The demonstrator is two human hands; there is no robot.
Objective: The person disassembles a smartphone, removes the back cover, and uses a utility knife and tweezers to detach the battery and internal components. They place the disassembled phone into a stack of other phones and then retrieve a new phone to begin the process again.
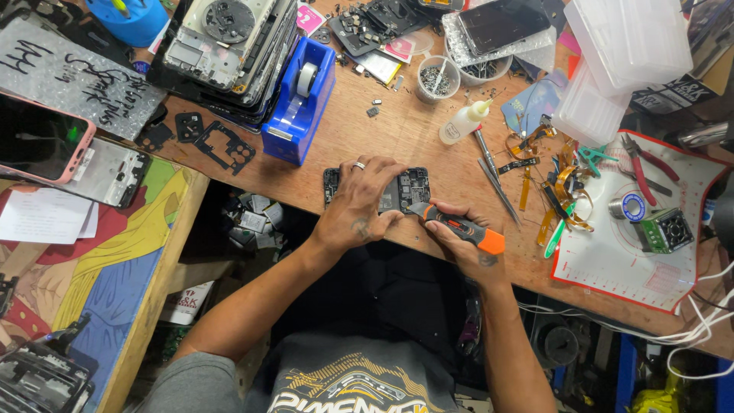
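Stretching across the upper half of the frame, a worn wooden surface (397, 145) is crowded with repair clutter: a blue tape dispenser (300, 103) left of centre, a stack of opened phone frames (229, 46) above it, small cups of screws (440, 78), a glue bottle (464, 121), orange ribbon cables (562, 191) and a white mat (634, 245) at right. A side bench with a colourful printed top (115, 252) fills the lower left. Near the surface's front edge at centre lies the opened phone (401, 190), its long axis running left to right. The left hand (358, 205) presses down on it, fingers spread over its back. The right hand (459, 241) wraps closed around an orange and black screwdriver (459, 223), whose long axis slants from lower right up to upper left, tip on the phone.
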